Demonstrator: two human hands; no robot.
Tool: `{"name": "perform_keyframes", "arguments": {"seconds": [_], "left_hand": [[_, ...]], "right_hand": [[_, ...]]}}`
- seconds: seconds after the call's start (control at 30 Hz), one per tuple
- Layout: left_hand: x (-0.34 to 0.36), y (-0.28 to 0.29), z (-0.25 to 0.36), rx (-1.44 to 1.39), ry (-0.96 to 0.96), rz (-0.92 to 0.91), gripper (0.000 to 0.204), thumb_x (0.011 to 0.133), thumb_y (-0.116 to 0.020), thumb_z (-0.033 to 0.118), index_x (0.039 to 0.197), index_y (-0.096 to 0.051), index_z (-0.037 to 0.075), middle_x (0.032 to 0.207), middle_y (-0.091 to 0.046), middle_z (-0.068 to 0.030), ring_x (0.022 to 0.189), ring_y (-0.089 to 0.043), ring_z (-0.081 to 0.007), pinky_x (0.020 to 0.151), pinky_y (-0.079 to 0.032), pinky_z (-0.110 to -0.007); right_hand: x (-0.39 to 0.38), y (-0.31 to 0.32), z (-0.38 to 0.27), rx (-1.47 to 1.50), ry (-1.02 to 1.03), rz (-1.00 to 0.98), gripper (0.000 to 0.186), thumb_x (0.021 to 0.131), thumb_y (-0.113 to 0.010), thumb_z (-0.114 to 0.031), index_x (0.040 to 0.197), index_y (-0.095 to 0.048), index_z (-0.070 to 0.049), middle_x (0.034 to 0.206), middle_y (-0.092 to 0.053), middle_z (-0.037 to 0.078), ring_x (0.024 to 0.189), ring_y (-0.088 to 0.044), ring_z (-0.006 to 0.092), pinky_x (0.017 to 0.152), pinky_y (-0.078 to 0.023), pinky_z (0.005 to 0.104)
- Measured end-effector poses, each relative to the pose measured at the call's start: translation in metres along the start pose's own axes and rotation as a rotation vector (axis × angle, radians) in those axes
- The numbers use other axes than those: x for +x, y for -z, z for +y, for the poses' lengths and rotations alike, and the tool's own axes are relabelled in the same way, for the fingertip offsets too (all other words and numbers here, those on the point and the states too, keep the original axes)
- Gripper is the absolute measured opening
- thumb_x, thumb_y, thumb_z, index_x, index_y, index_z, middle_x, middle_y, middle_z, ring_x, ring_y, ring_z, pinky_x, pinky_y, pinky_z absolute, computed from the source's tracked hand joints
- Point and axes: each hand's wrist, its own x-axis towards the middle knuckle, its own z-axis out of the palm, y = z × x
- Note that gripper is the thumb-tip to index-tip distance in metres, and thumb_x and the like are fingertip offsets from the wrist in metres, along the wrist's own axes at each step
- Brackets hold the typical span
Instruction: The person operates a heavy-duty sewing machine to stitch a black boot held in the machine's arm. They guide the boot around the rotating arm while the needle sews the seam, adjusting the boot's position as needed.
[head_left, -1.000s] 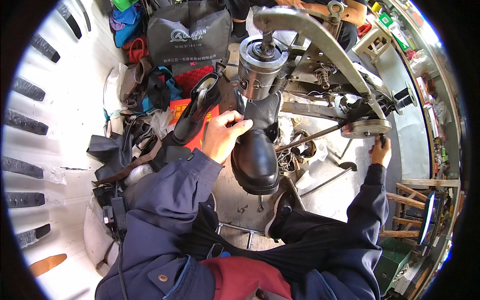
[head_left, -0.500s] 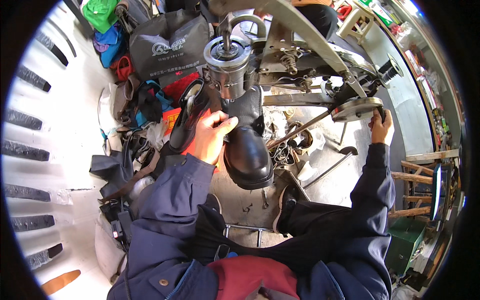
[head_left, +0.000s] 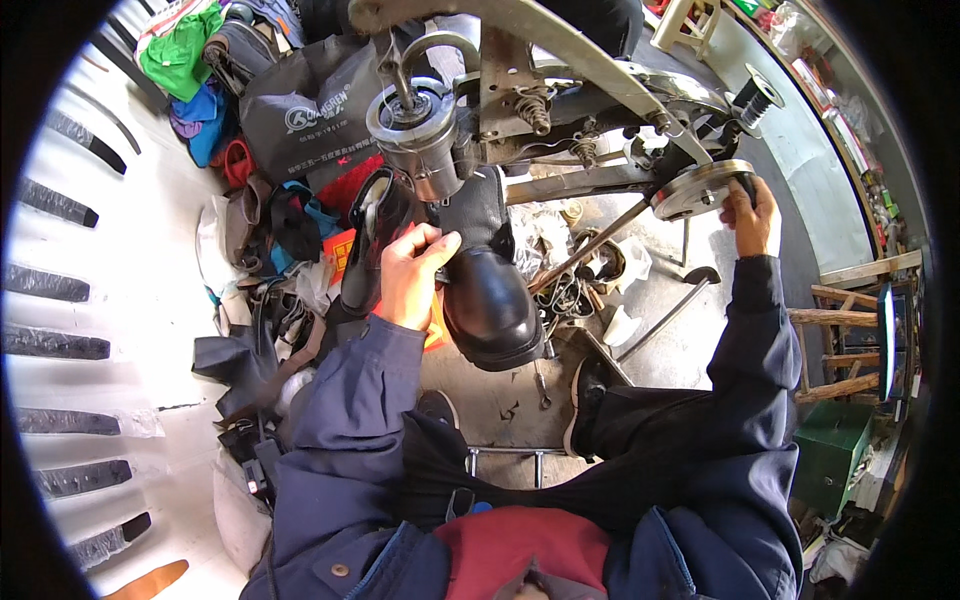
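Note:
A black leather boot [head_left: 492,305] hangs under the metal cylinder head [head_left: 420,150] of a hand-cranked shoe-sewing machine, toe toward me. My left hand [head_left: 410,275] pinches the boot's left edge between thumb and fingers, just below the head. On the right, my right hand [head_left: 754,220] is closed round the crank handle at the rim of the metal hand wheel [head_left: 690,192]; the handle is mostly hidden by my fingers. A second black boot [head_left: 366,272] stands left of my left hand, partly behind it.
Bags, straps and cloth pile up on the left beside a dark carrier bag [head_left: 320,105]. A thread spool [head_left: 757,97] sits at the machine's far right. Metal legs and scraps lie below the arm. To the right are a wooden stool [head_left: 845,318] and green box [head_left: 832,450].
The view has shifted, so the machine appears farther left. My right hand has moved up with the wheel's handle. My left hand still grips the boot, whose place under the head looks much the same.

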Motion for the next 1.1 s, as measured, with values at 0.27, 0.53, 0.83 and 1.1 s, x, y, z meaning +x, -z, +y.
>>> {"name": "perform_keyframes", "arguments": {"seconds": [0.27, 0.53, 0.83, 1.1], "left_hand": [[0.0, 0.0, 0.006, -0.087, 0.059, -0.011, 0.011, 0.086, -0.07, 0.008, 0.077, -0.064, 0.002, 0.075, -0.053, 0.0071, 0.071, -0.046, -0.0032, 0.067, -0.037, -0.021], [0.004, 0.001, -0.001, 0.024, -0.01, -0.002, 0.016, 0.087, -0.07, 0.013, 0.074, -0.06, 0.011, 0.069, -0.049, 0.0099, 0.058, -0.042, -0.0001, 0.051, -0.032, -0.018], [0.009, 0.001, -0.003, -0.067, -0.039, -0.027, 0.015, 0.086, -0.07, 0.01, 0.075, -0.061, 0.011, 0.071, -0.052, 0.0096, 0.061, -0.044, -0.0005, 0.053, -0.033, -0.018], [0.007, 0.0, 0.002, -0.09, 0.021, 0.006, 0.011, 0.085, -0.07, 0.005, 0.076, -0.063, 0.004, 0.075, -0.054, 0.0078, 0.072, -0.047, -0.0025, 0.069, -0.038, -0.02]], "right_hand": [[-0.037, -0.037, 0.062, -0.367, -0.617, -0.246, 0.031, 0.092, -0.062, -0.022, 0.116, -0.058, -0.003, 0.067, -0.061, 0.01, 0.051, -0.06, 0.0174, 0.047, -0.05, 0.032], [-0.007, -0.004, -0.012, -0.116, 0.014, -0.031, 0.018, 0.092, -0.06, -0.017, 0.09, -0.059, 0.001, 0.067, -0.06, 0.007, 0.055, -0.057, 0.0149, 0.053, -0.047, 0.0294], [-0.041, -0.055, 0.052, -0.445, -0.541, -0.392, 0.039, 0.094, -0.059, -0.016, 0.131, -0.05, -0.006, 0.073, -0.064, 0.011, 0.056, -0.063, 0.016, 0.042, -0.048, 0.0293], [0.004, 0.009, 0.003, -0.179, -0.084, 0.056, 0.017, 0.091, -0.059, -0.017, 0.093, -0.06, 0.0, 0.069, -0.061, 0.006, 0.056, -0.058, 0.0132, 0.052, -0.047, 0.0299]]}}
